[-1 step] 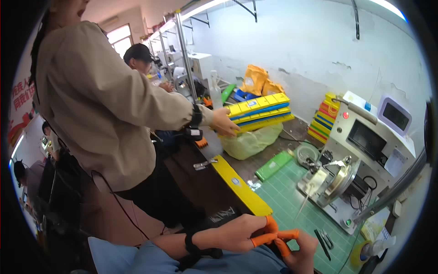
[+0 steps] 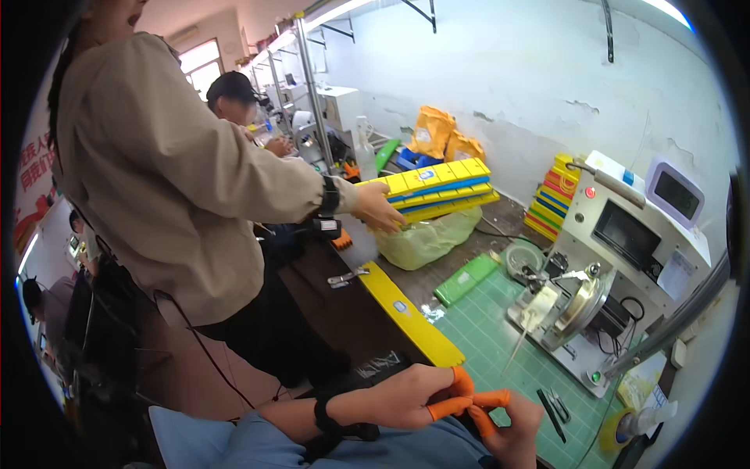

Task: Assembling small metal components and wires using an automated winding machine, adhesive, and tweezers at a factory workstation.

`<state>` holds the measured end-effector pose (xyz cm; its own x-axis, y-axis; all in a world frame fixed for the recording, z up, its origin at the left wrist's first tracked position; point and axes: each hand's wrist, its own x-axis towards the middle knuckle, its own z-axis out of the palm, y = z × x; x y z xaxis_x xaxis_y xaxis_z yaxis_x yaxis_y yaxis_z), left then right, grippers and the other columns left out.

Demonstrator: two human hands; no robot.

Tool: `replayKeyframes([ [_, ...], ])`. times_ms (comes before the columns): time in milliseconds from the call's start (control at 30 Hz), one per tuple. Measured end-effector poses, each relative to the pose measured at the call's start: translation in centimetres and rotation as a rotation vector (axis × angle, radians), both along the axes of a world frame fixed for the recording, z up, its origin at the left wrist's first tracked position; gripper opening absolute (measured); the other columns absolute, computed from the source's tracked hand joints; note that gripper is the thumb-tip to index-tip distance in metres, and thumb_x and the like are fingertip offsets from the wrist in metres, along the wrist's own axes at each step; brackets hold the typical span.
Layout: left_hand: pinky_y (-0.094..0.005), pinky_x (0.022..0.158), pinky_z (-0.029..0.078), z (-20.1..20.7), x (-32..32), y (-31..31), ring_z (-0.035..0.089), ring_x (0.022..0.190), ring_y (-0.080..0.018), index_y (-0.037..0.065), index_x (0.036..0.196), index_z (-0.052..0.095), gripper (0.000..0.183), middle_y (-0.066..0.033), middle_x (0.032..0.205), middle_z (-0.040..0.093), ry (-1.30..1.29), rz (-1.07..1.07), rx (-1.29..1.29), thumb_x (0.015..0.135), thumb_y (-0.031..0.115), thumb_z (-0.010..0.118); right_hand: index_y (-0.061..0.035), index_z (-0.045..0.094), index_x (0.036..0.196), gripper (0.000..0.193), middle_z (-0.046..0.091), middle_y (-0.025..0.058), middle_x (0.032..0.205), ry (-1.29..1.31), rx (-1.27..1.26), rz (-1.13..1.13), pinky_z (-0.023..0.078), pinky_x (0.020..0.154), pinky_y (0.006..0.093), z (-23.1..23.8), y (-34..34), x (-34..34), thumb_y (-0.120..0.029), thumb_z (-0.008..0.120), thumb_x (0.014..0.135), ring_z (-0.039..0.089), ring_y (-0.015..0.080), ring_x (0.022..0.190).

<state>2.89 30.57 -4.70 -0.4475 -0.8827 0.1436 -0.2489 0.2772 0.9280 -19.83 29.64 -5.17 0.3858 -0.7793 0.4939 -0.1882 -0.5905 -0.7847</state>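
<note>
Low in the head view, my left hand (image 2: 410, 397) and my right hand (image 2: 519, 430) meet in front of my body. Orange finger cots cover the thumbs and index fingers of both. The tips are pinched together and touch each other; anything between them is hidden or too small to name. Just beyond my left hand lies a long yellow strip (image 2: 408, 311) along the bench's edge. Beside my right hand, tweezers (image 2: 559, 405) and a black pen-like tool (image 2: 551, 416) rest on the green cutting mat (image 2: 488, 344).
A co-worker in a beige jacket (image 2: 168, 164) stands at the left, holding stacked yellow and blue trays (image 2: 437, 184). A white machine with a reel (image 2: 582, 309) stands at the right. On the bench are a green case (image 2: 466, 280), a plastic bag (image 2: 430, 241) and nail clippers (image 2: 346, 277).
The whole view has shifted very slightly. My hands keep the same pinched pose, and the co-worker still holds the trays.
</note>
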Motion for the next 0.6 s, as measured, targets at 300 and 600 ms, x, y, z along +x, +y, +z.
replayKeyframes([
  [300,-0.0241,0.066,0.051,-1.1,0.5,-0.8,0.062,0.071,-0.0087,0.002,0.121,0.061,0.028,-0.0037,0.101,0.071,0.090,0.027,0.014,0.097,0.010,0.073,-0.0004,0.074,0.100,0.016,0.076,0.0150,0.092,-0.015,0.035,-0.076,0.057,0.071,0.0330,-1.1,-0.1,0.1,0.000,0.081,0.086,0.074,0.0266,0.078],
  [600,-0.0224,0.068,0.052,-1.6,0.6,-0.9,0.062,0.071,-0.0062,0.002,0.124,0.065,0.031,-0.0031,0.103,0.073,0.055,0.065,0.026,0.095,0.007,0.074,-0.0014,0.074,0.100,0.018,0.076,0.0162,0.092,0.056,-0.072,-0.061,0.057,0.070,0.0363,-2.1,-0.8,0.5,0.000,0.081,0.084,0.074,0.0314,0.079],
])
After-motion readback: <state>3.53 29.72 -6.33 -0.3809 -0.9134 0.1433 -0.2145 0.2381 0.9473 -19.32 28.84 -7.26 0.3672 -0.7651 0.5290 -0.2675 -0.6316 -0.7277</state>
